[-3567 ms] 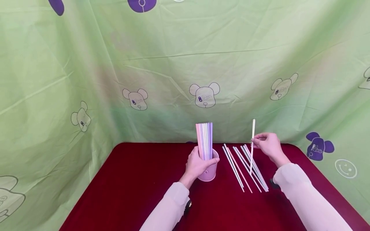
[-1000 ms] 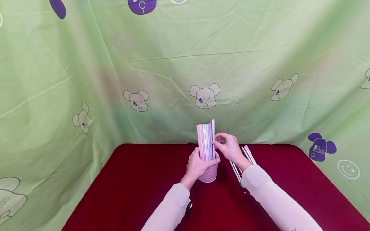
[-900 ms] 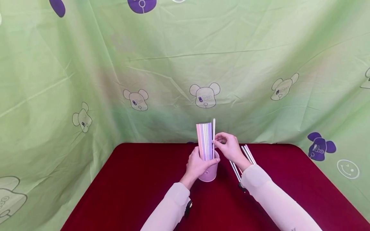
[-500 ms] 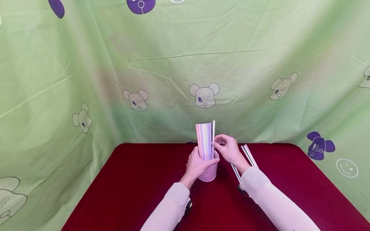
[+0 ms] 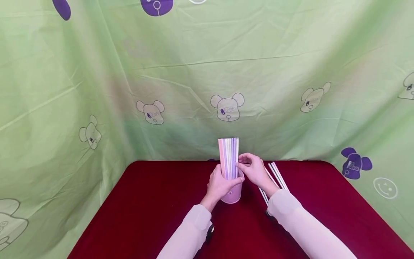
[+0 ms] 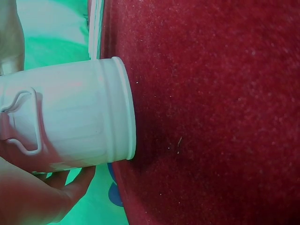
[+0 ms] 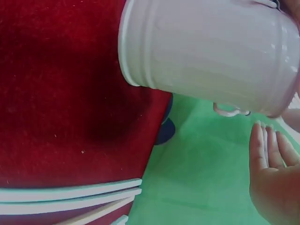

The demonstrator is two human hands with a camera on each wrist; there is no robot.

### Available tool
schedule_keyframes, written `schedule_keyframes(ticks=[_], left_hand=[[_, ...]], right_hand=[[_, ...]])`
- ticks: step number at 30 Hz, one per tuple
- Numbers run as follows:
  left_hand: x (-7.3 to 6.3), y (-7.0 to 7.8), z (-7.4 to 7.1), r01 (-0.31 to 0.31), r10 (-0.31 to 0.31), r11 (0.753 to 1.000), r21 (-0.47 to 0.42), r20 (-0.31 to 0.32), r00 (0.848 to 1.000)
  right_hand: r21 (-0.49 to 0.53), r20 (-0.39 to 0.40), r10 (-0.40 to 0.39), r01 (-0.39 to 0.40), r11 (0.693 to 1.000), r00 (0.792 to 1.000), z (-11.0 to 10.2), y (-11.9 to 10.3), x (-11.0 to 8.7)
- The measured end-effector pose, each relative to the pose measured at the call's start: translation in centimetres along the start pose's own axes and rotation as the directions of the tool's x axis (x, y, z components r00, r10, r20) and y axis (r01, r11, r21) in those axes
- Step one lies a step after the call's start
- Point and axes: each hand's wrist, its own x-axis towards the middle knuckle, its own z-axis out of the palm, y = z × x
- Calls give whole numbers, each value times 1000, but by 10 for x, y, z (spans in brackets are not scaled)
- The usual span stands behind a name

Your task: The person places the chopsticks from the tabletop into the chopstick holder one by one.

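Observation:
A small pink metal bucket [image 5: 231, 196] with side handles stands upright on the table, holding a bundle of pastel straws [image 5: 227, 156] in pink, white and purple. My left hand [image 5: 220, 186] grips the bucket near its rim, with the thumb across the front of the straws. At the bundle's right side, my right hand [image 5: 254, 170] pinches a white straw [image 5: 237, 149] between thumb and fingers; its top is level with the others. The lower part of this straw is inside the bucket, hidden. The wrist views show the bucket's wall [image 6: 70, 117] close up, on the cloth.
Several loose straws [image 5: 278, 174] lie on the dark red tablecloth [image 5: 155, 205] to the right, partly covered by my right forearm. A green curtain [image 5: 181, 72] with bear prints hangs behind the table's far edge.
My right hand has brought a white straw from the loose ones on the right to the bucket and lowered it beside the bundle. My left hand has stayed on the bucket.

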Motion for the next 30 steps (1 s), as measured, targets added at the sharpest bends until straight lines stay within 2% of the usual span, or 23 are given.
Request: schedule_keyframes(ticks=[4, 7, 12, 19, 24, 30], left_hand=[[0, -3, 2, 8, -8, 1000, 1, -1, 1000], [0, -4, 2, 6, -6, 1000, 10, 2, 1000], [0, -3, -1, 1, -1, 1000, 8, 1, 1000], [0, -2, -4, 0, 0, 1000, 1, 2, 1000], [0, -2, -3, 0, 0, 1000, -6, 1, 1000], [-1, 0, -3, 1, -1, 1000, -14, 7, 1000]], right_hand=[[-85, 7, 7, -7, 996, 1000, -12, -3, 3], [-175, 7, -4, 5, 985, 1000, -28, -2, 8], [-247, 20, -12, 16, 969, 1000, -56, 5, 18], [-366, 39, 34, -17, 930, 999, -86, 29, 23], [-421, 77, 75, -36, 907, 994, -101, 51, 20], [-459, 74, 101, -56, 887, 992, -116, 77, 11]])
